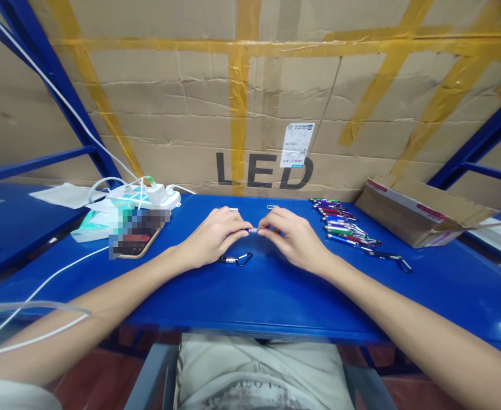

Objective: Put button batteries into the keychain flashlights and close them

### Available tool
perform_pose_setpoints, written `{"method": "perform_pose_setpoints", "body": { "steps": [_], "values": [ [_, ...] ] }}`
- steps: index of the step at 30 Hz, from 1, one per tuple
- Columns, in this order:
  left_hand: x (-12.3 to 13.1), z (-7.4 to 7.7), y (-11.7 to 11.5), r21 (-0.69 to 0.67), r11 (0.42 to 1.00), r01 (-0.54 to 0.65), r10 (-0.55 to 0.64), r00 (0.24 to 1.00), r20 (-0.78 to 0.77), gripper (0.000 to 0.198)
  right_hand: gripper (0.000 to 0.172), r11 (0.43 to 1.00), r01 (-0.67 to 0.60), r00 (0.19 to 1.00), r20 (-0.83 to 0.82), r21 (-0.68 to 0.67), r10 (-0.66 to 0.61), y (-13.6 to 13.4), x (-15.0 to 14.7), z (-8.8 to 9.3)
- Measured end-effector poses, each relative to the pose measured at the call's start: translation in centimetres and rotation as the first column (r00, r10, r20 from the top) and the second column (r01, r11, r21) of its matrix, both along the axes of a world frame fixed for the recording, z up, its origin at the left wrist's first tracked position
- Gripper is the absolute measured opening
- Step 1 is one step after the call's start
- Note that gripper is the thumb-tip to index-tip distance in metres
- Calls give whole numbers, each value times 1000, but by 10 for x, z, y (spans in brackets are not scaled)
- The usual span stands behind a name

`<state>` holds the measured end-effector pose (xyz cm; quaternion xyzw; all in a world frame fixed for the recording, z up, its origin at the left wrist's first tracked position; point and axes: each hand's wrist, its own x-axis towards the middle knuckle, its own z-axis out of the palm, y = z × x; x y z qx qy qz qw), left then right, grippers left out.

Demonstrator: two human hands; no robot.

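Observation:
Both my hands meet over the middle of the blue table [254, 296]. My left hand [214, 236] and my right hand [290, 236] pinch the two ends of a small blue and silver keychain flashlight [253, 230] between their fingertips. On the table just below my left hand lies a black cap piece with a carabiner clip [236, 260]. To the right of my right hand is a row of several coloured keychain flashlights [343, 225], with one black-clipped piece [393, 261] at its near end.
A cardboard box [421, 219] stands at the right. A phone [137, 239], a white power strip [147, 196] with cables and teal packets lie at the left. A taped cardboard wall marked LED rises behind. Blue shelf frames flank both sides.

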<state>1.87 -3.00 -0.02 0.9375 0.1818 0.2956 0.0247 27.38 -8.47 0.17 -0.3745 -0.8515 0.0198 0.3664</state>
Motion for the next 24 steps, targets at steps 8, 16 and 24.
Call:
{"method": "perform_pose_setpoints", "body": {
  "steps": [8,16,24],
  "values": [
    [-1,3,-3,376,925,-46,60,998,-26,30,29,754,-206,874,-464,-624,-145,5,-8,2],
    [0,4,-2,318,946,-61,69,998,-13,29,37,672,-260,849,-496,-694,-184,3,-7,6],
    [-1,-2,4,33,998,-58,57,998,26,32,19,1000,18,997,73,24,-20,1,1,0]
  ]
}}
